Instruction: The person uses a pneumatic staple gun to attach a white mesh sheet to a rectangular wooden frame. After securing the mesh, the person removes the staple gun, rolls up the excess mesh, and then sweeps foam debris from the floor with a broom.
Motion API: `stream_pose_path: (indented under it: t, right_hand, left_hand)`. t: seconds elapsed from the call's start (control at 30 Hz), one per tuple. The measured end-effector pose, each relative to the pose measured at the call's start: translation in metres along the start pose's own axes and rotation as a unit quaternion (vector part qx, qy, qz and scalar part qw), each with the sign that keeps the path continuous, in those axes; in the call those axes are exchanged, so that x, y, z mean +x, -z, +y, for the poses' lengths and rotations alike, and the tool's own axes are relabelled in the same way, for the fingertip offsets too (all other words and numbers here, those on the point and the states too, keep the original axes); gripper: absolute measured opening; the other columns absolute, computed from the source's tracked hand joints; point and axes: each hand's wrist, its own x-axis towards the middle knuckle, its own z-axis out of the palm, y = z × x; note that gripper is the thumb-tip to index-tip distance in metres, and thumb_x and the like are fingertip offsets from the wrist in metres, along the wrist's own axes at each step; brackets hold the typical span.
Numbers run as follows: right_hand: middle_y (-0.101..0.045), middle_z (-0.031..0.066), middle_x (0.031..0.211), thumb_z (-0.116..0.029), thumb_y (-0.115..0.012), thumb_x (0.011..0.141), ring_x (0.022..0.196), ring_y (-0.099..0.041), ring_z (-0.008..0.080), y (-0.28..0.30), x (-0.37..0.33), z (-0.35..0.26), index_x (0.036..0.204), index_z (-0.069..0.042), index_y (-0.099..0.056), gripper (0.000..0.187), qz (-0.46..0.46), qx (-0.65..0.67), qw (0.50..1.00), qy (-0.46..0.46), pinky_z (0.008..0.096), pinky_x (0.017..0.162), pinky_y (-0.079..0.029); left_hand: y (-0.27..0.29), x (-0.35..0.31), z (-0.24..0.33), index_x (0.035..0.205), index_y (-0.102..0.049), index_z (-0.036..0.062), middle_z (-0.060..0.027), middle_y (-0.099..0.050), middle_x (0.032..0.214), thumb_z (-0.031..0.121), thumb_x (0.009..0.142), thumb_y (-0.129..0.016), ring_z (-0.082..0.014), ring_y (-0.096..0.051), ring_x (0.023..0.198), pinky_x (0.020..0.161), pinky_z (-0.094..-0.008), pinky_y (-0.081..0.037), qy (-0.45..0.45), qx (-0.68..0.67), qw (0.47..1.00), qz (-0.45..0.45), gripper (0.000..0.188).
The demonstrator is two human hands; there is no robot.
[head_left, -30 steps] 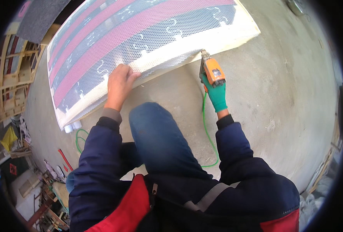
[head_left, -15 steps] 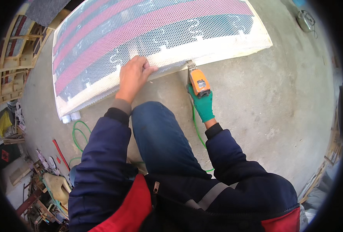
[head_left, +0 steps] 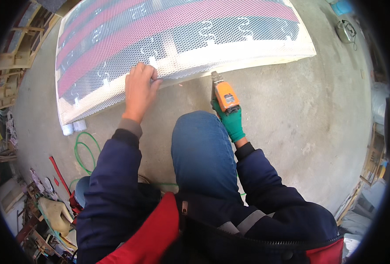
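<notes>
My bare left hand (head_left: 138, 92) is closed on the near edge of a sheet of white mesh (head_left: 195, 58), fingers on top and thumb at the rim. The mesh lies over a pale wooden frame (head_left: 265, 52), with red and dark striped fabric (head_left: 129, 35) and wavy white springs (head_left: 207, 33) showing beneath. In a green glove, my right hand (head_left: 232, 122) is wrapped round an orange air staple gun (head_left: 226, 96). The gun's nose points at the frame's near edge, just short of it or touching; I cannot tell which.
A green hose (head_left: 77, 152) curls on the concrete floor (head_left: 300, 114) to the left. Wooden frames (head_left: 10, 61) stand at the far left, above scattered scraps. A metal container (head_left: 345, 31) sits at the far right. My bent knee (head_left: 203, 149) rises between my arms.
My left hand has shifted left along the mesh edge. The staple gun has dropped slightly back from the frame, still in my right hand. My knee has moved right.
</notes>
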Motion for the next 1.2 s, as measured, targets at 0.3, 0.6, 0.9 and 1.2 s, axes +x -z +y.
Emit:
stream_pose_path:
  t: [0.3, 0.6, 0.9, 1.2]
  right_hand:
    - [-0.077, 0.0074, 0.091, -0.025, -0.078, 0.094, 0.073, -0.071, 0.0185, -0.052, 0.012, -0.029, 0.114, -0.008, -0.077, 0.026, 0.029, -0.003, 0.999, 0.037, 0.0358, 0.064, -0.053]
    - [-0.077, 0.0064, 0.090, -0.029, -0.080, 0.092, 0.077, -0.071, 0.0140, -0.078, 0.005, -0.075, 0.110, -0.002, -0.074, 0.033, -0.011, 0.190, 0.975, -0.118, 0.0321, 0.067, -0.055]
    - [-0.071, 0.0052, 0.098, -0.026, -0.081, 0.091, 0.081, -0.065, 0.0123, -0.039, -0.008, -0.105, 0.120, -0.003, -0.070, 0.039, -0.063, 0.078, 0.975, -0.198, 0.0324, 0.069, -0.054]
    - [-0.074, 0.0061, 0.088, -0.027, -0.082, 0.088, 0.074, -0.069, 0.0136, 0.025, 0.055, -0.241, 0.108, -0.001, -0.072, 0.034, -0.328, -0.152, 0.912, -0.196, 0.0324, 0.069, -0.057]
  left_hand:
    - [-0.011, -0.010, -0.020, 0.086, -0.052, 0.0127, -0.0056, -0.050, 0.090, 0.014, 0.073, -0.085, -0.0289, -0.053, 0.090, 0.075, -0.0418, -0.036, 0.000, -0.026, 1.000, 0.016, 0.035]
    - [0.007, -0.016, -0.048, 0.096, -0.054, 0.0095, -0.0080, -0.054, 0.097, 0.010, 0.074, -0.084, -0.0315, -0.055, 0.097, 0.083, -0.0429, -0.042, -0.078, -0.109, 0.990, -0.042, 0.037]
    - [0.097, -0.052, -0.146, 0.094, -0.056, 0.0055, -0.0103, -0.057, 0.095, 0.015, 0.080, -0.079, -0.0326, -0.058, 0.093, 0.078, -0.0421, -0.047, -0.123, -0.097, 0.977, -0.143, 0.028]
    - [0.130, -0.096, -0.211, 0.087, -0.059, 0.0046, -0.0133, -0.061, 0.088, 0.028, 0.083, -0.080, -0.0360, -0.062, 0.088, 0.077, -0.0487, -0.049, -0.119, -0.007, 0.985, -0.128, 0.032]
